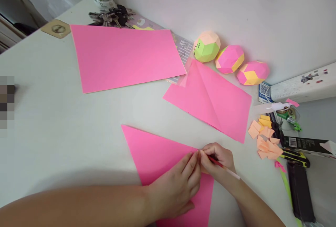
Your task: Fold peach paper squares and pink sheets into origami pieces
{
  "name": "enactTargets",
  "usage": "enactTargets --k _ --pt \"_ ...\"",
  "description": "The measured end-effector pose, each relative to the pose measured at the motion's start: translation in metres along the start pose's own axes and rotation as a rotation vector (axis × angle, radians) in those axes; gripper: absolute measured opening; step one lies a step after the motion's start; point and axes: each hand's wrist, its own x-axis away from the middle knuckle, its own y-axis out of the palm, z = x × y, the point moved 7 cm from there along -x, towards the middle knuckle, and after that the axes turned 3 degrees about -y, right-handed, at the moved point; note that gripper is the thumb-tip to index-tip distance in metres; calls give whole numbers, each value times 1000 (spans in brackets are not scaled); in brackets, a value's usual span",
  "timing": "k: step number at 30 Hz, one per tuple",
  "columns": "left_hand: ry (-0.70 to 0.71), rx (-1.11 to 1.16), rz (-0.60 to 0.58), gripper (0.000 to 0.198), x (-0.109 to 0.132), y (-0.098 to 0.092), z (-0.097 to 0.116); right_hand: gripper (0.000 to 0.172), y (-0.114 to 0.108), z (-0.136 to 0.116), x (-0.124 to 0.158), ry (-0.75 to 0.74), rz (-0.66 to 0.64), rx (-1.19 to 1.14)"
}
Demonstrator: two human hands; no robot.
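Observation:
A pink sheet of paper (157, 150) lies nearest me, its upper edge slanting down to the right. Across it rests my left hand (181, 181), open, the fingers stretched out and the fingertips pressing near the sheet's upper right corner. My right hand (217, 157) is closed around a slim red pen (216, 162) with a pale end. The pen's tip meets the paper's edge beside my left fingertips; my fingers hide the exact spot. Under my right hand a bit of orange paper (207, 171) shows, mostly covered.
Farther back lie a flat pink stack (126, 59) and a creased pink sheet (210, 97). Along the wall sit three folded paper balls (229, 59). To the right are small orange paper pieces (266, 143), a yellow-black cutter (295, 157) and a black case (300, 192). Keys (112, 16) lie at the back.

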Motion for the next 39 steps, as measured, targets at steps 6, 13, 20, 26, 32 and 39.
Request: enactTargets --k 6,13,20,26,32,39 --pt "1 7 -3 65 1 0 0 18 0 1 0 6 15 -33" --pt "0 4 9 64 0 -1 0 18 0 -1 0 -14 3 -5" --pt "-3 17 10 64 0 -2 0 18 0 -1 1 -3 1 -18" --pt "-7 13 -4 65 0 -1 0 19 -1 3 0 7 15 -56" --pt "-11 33 3 63 0 -1 -2 14 -10 16 1 39 180 -398" --pt "-26 38 23 65 3 2 -5 12 -24 19 -2 -55 401 -336"
